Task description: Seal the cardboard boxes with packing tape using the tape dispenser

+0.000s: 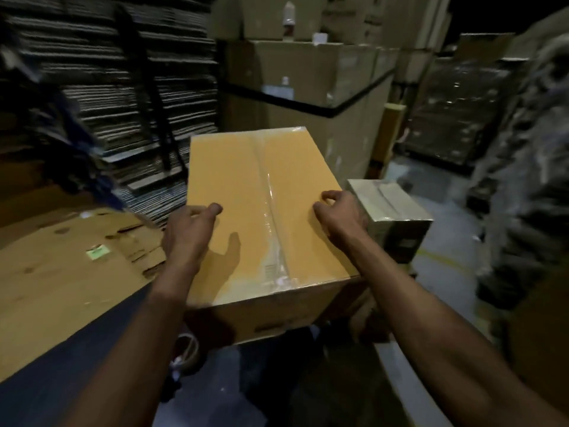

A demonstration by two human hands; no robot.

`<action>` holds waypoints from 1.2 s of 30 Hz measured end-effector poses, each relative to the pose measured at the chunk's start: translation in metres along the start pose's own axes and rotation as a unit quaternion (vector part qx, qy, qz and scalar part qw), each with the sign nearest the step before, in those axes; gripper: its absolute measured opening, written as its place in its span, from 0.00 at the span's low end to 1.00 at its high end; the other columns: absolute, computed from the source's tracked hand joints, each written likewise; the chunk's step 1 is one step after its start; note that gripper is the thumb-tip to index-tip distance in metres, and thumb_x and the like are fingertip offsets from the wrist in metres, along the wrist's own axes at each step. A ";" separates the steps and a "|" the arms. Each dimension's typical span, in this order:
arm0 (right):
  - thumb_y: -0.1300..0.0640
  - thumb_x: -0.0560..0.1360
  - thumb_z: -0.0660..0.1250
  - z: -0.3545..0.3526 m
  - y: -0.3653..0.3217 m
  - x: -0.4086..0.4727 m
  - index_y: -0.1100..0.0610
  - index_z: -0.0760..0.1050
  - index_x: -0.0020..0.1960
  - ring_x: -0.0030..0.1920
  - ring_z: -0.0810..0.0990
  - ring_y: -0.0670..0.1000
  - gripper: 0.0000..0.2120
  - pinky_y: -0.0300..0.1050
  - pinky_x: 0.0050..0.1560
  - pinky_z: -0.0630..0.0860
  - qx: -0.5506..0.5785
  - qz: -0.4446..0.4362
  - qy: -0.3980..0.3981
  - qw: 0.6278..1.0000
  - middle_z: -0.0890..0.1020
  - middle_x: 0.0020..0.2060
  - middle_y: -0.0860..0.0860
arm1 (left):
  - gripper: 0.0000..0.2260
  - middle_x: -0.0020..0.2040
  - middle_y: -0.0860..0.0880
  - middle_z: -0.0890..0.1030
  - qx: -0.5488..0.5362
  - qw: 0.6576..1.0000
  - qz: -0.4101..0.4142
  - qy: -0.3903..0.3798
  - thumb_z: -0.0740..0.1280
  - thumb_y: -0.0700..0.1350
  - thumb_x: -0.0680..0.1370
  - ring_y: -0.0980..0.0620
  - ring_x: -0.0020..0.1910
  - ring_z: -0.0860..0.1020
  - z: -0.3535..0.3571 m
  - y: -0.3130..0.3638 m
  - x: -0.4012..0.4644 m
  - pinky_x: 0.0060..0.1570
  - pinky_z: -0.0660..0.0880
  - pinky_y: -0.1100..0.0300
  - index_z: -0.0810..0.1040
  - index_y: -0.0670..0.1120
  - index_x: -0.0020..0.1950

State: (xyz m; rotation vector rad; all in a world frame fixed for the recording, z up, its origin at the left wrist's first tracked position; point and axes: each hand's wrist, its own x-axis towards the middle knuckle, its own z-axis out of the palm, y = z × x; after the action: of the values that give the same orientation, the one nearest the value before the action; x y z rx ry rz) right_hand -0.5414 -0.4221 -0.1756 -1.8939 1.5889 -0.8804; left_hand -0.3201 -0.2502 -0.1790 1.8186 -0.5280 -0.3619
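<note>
A brown cardboard box (234, 186) stands in front of me with its top flaps closed. A strip of clear packing tape (271, 198) runs along its centre seam and folds over the near edge. My left hand (189, 232) grips the box's left edge, thumb on top and fingers down the side. My right hand (338, 214) grips the right edge with curled fingers on the top. A roll of tape (187, 349) lies in the dark below the box; no dispenser is clearly visible.
A smaller taped box (391, 217) sits just right of my right hand. Flattened cardboard sheets (55, 266) lie at the left, with tall stacks of flat cardboard (107, 87) behind. Large cartons (308, 87) stand beyond the box. A wrapped pallet load (529, 149) rises at the right.
</note>
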 end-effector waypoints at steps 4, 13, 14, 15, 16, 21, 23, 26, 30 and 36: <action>0.40 0.72 0.68 -0.033 0.071 0.075 0.45 0.81 0.66 0.60 0.80 0.57 0.24 0.55 0.60 0.77 -0.036 0.023 0.015 0.999 0.83 0.62 0.50 | 0.19 0.46 0.53 0.85 -0.020 0.997 0.016 -0.074 0.71 0.66 0.67 0.46 0.49 0.83 0.104 0.014 0.007 0.57 0.80 0.42 0.85 0.52 0.42; 0.38 0.73 0.69 0.004 0.189 0.325 0.47 0.83 0.63 0.57 0.81 0.55 0.22 0.53 0.57 0.78 -0.036 0.021 -0.053 0.998 0.84 0.58 0.49 | 0.16 0.43 0.48 0.85 0.089 0.991 0.018 -0.096 0.73 0.58 0.75 0.44 0.46 0.82 0.327 0.018 0.089 0.52 0.79 0.46 0.83 0.45 0.42; 0.38 0.74 0.69 0.014 0.200 0.346 0.48 0.83 0.63 0.57 0.81 0.55 0.22 0.53 0.57 0.78 -0.031 0.027 -0.058 0.997 0.84 0.58 0.50 | 0.17 0.42 0.46 0.85 0.101 0.991 0.007 -0.091 0.73 0.58 0.76 0.42 0.46 0.82 0.348 0.018 0.102 0.51 0.79 0.45 0.82 0.43 0.40; 0.37 0.74 0.69 0.020 0.207 0.368 0.48 0.83 0.63 0.57 0.81 0.56 0.23 0.53 0.57 0.78 -0.020 0.034 -0.063 0.997 0.84 0.57 0.50 | 0.18 0.40 0.47 0.84 0.105 0.991 -0.006 -0.082 0.74 0.58 0.75 0.40 0.46 0.82 0.369 0.022 0.115 0.50 0.80 0.44 0.81 0.44 0.39; 0.36 0.73 0.68 0.027 0.213 0.387 0.48 0.83 0.62 0.57 0.81 0.56 0.23 0.54 0.58 0.78 -0.016 0.040 -0.072 0.997 0.85 0.58 0.50 | 0.18 0.39 0.47 0.84 0.112 0.991 -0.019 -0.069 0.74 0.59 0.74 0.40 0.45 0.82 0.387 0.024 0.127 0.49 0.80 0.44 0.81 0.44 0.38; 0.48 0.72 0.67 0.062 0.229 0.457 0.47 0.85 0.59 0.57 0.82 0.58 0.18 0.52 0.58 0.79 0.033 0.067 -0.103 0.992 0.85 0.58 0.51 | 0.13 0.43 0.46 0.82 0.161 0.986 -0.031 -0.032 0.72 0.56 0.78 0.43 0.44 0.80 0.441 0.030 0.174 0.49 0.79 0.47 0.81 0.48 0.40; 0.50 0.72 0.67 0.075 0.235 0.475 0.46 0.85 0.58 0.57 0.82 0.58 0.16 0.50 0.57 0.79 0.055 0.080 -0.100 0.990 0.85 0.57 0.51 | 0.12 0.45 0.45 0.82 0.178 0.983 -0.026 -0.028 0.72 0.57 0.79 0.42 0.46 0.79 0.459 0.029 0.192 0.51 0.80 0.47 0.81 0.50 0.42; 0.52 0.72 0.67 0.093 0.247 0.487 0.47 0.85 0.57 0.58 0.82 0.57 0.15 0.49 0.57 0.79 0.075 0.089 -0.112 0.987 0.85 0.58 0.51 | 0.11 0.48 0.46 0.84 0.184 0.982 -0.028 -0.034 0.72 0.60 0.74 0.42 0.50 0.81 0.475 0.010 0.211 0.54 0.81 0.44 0.80 0.55 0.39; 0.53 0.73 0.68 0.104 0.264 0.496 0.48 0.85 0.57 0.57 0.81 0.57 0.15 0.48 0.57 0.79 0.079 0.091 -0.121 0.985 0.85 0.58 0.51 | 0.15 0.52 0.46 0.85 0.189 0.979 -0.054 -0.051 0.69 0.65 0.67 0.43 0.53 0.82 0.489 -0.022 0.225 0.53 0.79 0.48 0.83 0.54 0.40; 0.55 0.73 0.68 0.111 0.283 0.500 0.50 0.85 0.58 0.60 0.80 0.58 0.15 0.53 0.62 0.80 0.030 0.034 -0.175 0.984 0.83 0.61 0.55 | 0.08 0.59 0.46 0.83 0.206 0.974 -0.046 -0.087 0.75 0.55 0.75 0.44 0.61 0.79 0.500 -0.043 0.223 0.59 0.76 0.49 0.84 0.52 0.47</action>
State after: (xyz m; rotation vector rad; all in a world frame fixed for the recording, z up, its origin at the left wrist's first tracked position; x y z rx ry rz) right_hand -0.5897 -0.9681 -0.3812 -1.8207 1.3880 -0.5237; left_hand -0.3702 -0.7639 -0.3671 2.2295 -0.6809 -0.5070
